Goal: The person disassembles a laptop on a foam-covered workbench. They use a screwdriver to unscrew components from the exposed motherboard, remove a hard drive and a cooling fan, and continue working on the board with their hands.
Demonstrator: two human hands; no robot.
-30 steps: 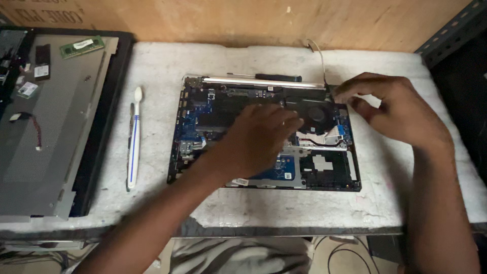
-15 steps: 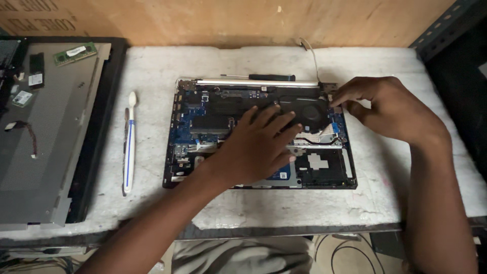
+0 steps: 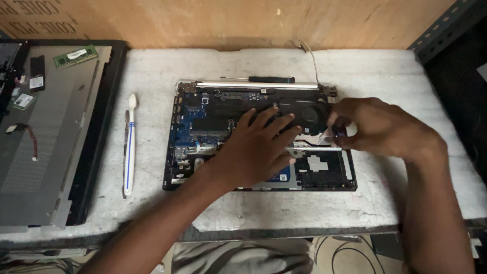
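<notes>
Wooden boards are standing behind a pale, padded desk (image 3: 385, 71), and an opened laptop (image 3: 203, 127) is lying flat in the middle of it with its insides showing. I am watching from far off, through the camera on the person's head.

My guess is that the person is taking something loose inside the laptop. The left hand (image 3: 256, 147) is lying flat on the middle of the laptop, fingers spread apart, pressing down and gripping nothing. The right hand (image 3: 378, 127) is working at the laptop's right edge, beside the round black fan (image 3: 309, 115). Its fingers are pinched together on something small there. I think the next move is calling for a slow, careful pull or push, with the left hand holding the laptop steady.

A black screwdriver (image 3: 264, 79) is lying just behind the laptop. A white and blue toothbrush (image 3: 130, 144) is lying to the laptop's left. Farther left, a big grey panel (image 3: 50, 147) is resting with a green memory stick (image 3: 76, 56) on its far corner.

I cannot tell what the right fingers are pinching, because the hand is covering it. The left hand is hiding the laptop's middle. The grey panel is cut off at the picture's edge.
</notes>
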